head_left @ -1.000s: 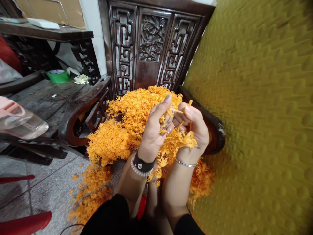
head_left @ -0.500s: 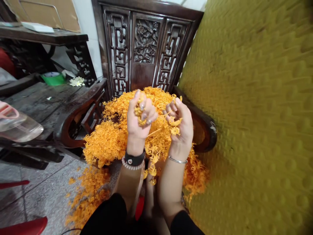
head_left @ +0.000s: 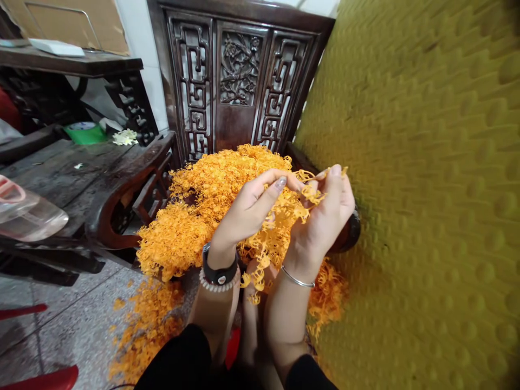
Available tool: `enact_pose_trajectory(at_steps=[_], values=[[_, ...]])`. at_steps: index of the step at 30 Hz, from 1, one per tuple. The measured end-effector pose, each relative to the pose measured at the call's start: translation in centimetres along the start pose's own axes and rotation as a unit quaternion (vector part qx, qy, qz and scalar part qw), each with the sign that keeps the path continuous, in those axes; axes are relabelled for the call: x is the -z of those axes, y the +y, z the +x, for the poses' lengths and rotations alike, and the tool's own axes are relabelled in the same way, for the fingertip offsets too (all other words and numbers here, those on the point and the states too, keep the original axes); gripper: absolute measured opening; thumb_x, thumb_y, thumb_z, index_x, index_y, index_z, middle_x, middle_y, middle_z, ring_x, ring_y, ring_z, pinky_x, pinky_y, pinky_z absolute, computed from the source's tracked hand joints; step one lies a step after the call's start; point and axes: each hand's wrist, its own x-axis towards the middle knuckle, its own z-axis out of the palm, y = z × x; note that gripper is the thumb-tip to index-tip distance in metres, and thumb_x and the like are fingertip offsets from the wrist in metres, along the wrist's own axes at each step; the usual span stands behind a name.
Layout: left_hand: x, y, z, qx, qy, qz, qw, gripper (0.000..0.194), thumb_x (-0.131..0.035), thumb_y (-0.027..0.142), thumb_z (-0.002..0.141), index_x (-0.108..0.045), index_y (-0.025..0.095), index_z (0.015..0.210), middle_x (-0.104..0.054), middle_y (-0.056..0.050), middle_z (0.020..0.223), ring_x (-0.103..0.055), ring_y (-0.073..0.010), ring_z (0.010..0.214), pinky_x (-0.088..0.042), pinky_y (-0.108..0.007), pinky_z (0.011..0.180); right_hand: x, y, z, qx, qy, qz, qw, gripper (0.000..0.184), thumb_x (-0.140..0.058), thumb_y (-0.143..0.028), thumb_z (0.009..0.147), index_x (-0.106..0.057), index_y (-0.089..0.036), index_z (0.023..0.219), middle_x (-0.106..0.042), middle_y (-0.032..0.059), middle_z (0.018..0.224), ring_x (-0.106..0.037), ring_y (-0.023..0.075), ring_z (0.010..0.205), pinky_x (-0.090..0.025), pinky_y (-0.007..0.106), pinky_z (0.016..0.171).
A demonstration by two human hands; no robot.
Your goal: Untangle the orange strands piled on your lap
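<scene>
Far to the left of my left fingers (head_left: 272, 187), a clear plastic container (head_left: 28, 216) with a pink top sat at the edge of the dark wooden counter (head_left: 69, 184), and a roll of green tape (head_left: 83, 134) lay beyond it. Closer in, a carved wooden armrest (head_left: 117, 216) curved beside a big heap of curly orange strands (head_left: 182, 238), which lay under and ahead of my fingers and spilled onto the tiled floor (head_left: 69, 309). My left fingers, almost closed, pinched a tangle of those strands. My right fingers (head_left: 335, 184), half curled, held the same tangle. Just to their right rose a dimpled mustard cushion (head_left: 426, 189).
</scene>
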Motion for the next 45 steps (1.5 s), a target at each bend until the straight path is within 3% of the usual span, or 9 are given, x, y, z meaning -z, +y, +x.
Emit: enact_pose_trajectory(at_steps=[5, 9, 12, 19, 24, 31, 35, 39, 45], values=[[-0.4, 0.1, 0.2, -0.022, -0.014, -0.026, 0.999, 0.024, -0.047, 0.038, 0.088, -0.062, 0.020, 0.088, -0.045, 0.003, 0.061, -0.038, -0.0061, 0.046, -0.036, -0.018, 0.042, 0.0, -0.2, -0.2, 0.002, 0.005, 0.007, 1.000, 0.024, -0.050, -0.034, 0.084, -0.046, -0.022, 0.064, -0.039, -0.0040, 0.058, -0.036, 0.0068, 0.047, -0.027, 0.021, 0.046], [-0.6, 0.1, 0.4, -0.069, 0.036, 0.092, 0.993, 0.025, -0.063, 0.040, 0.076, -0.058, 0.020, 0.090, -0.059, -0.001, 0.081, -0.048, -0.0084, 0.057, -0.042, -0.022, 0.056, 0.2, -0.5, -0.6, 0.044, -0.018, -0.005, 0.999, 0.024, -0.052, -0.039, 0.083, -0.049, -0.023, 0.066, -0.044, -0.0031, 0.061, -0.044, 0.0083, 0.053, -0.033, 0.022, 0.050], [-0.6, 0.1, 0.5, -0.115, 0.022, 0.161, 0.980, 0.040, -0.073, 0.040, 0.067, -0.055, 0.022, 0.098, -0.062, -0.002, 0.093, -0.053, -0.0117, 0.069, -0.045, -0.025, 0.068, 0.3, -0.7, -0.8, 0.032, -0.050, -0.016, 0.998, 0.023, -0.056, -0.038, 0.082, -0.051, -0.022, 0.066, -0.043, -0.0032, 0.059, -0.041, 0.0080, 0.051, -0.033, 0.023, 0.050], [0.1, -0.1, 0.5, -0.092, 0.021, 0.259, 0.961, 0.013, -0.054, 0.032, 0.084, -0.053, 0.020, 0.081, -0.054, 0.003, 0.070, -0.050, -0.0103, 0.062, -0.037, -0.024, 0.060, 0.5, -0.1, -0.3, -0.033, -0.117, -0.055, 0.991, 0.026, -0.050, -0.035, 0.086, -0.055, -0.019, 0.067, -0.036, -0.0048, 0.052, -0.030, 0.0050, 0.046, -0.023, 0.019, 0.042], [0.3, 0.0, 0.2, -0.075, 0.031, 0.196, 0.977, 0.022, -0.053, 0.034, 0.085, -0.052, 0.019, 0.069, -0.046, 0.004, 0.057, -0.042, -0.0079, 0.051, -0.033, -0.023, 0.051, 0.8, -0.5, 0.0, -0.122, -0.221, 0.004, 0.968, 0.023, -0.059, -0.032, 0.080, -0.050, -0.018, 0.064, -0.035, -0.0056, 0.057, -0.026, 0.0028, 0.045, -0.023, 0.015, 0.039], [-1.6, 0.3, 0.0, 0.022, 0.060, -0.137, 0.989, 0.037, -0.051, 0.045, 0.085, -0.045, 0.019, 0.060, -0.033, 0.006, 0.047, -0.032, -0.0049, 0.035, -0.027, -0.020, 0.031, 1.5, -1.9, -0.2, -0.198, -0.332, 0.144, 0.911, 0.018, -0.062, -0.021, 0.072, -0.046, -0.024, 0.080, -0.024, -0.0119, 0.045, -0.014, 0.0039, 0.035, -0.021, 0.017, 0.032], [0.4, -0.1, 1.0, 0.027, 0.101, -0.255, 0.961, 0.045, -0.041, 0.047, 0.089, -0.027, 0.020, 0.055, -0.017, 0.008, 0.047, -0.014, -0.0028, 0.030, -0.016, -0.019, 0.026, 2.2, -1.5, 0.6, -0.217, -0.277, 0.218, 0.910, 0.022, -0.065, -0.023, 0.065, -0.045, -0.023, 0.074, -0.014, -0.0118, 0.047, -0.008, 0.0057, 0.040, -0.028, 0.019, 0.036], [3.1, -0.2, 1.2, -0.011, 0.173, -0.294, 0.940, 0.043, -0.043, 0.043, 0.089, -0.032, 0.019, 0.057, -0.017, 0.008, 0.048, -0.012, -0.0018, 0.031, -0.016, -0.016, 0.028, 2.5, -1.3, 1.2, -0.149, -0.183, 0.183, 0.955, 0.013, -0.062, -0.020, 0.073, -0.049, -0.020, 0.072, -0.018, -0.0083, 0.053, -0.013, 0.0074, 0.045, -0.028, 0.020, 0.043], [1.2, 0.9, -0.4, -0.003, 0.027, -0.134, 0.991, 0.025, -0.051, 0.042, 0.086, -0.062, 0.020, 0.086, -0.051, 0.003, 0.058, -0.043, -0.0045, 0.039, -0.033, -0.016, 0.033, 1.4, -1.4, 0.2, -0.080, -0.083, 0.112, 0.987, 0.022, -0.063, -0.018, 0.076, -0.043, -0.020, 0.067, -0.027, -0.0052, 0.062, -0.025, 0.0064, 0.051, -0.027, 0.019, 0.047]])
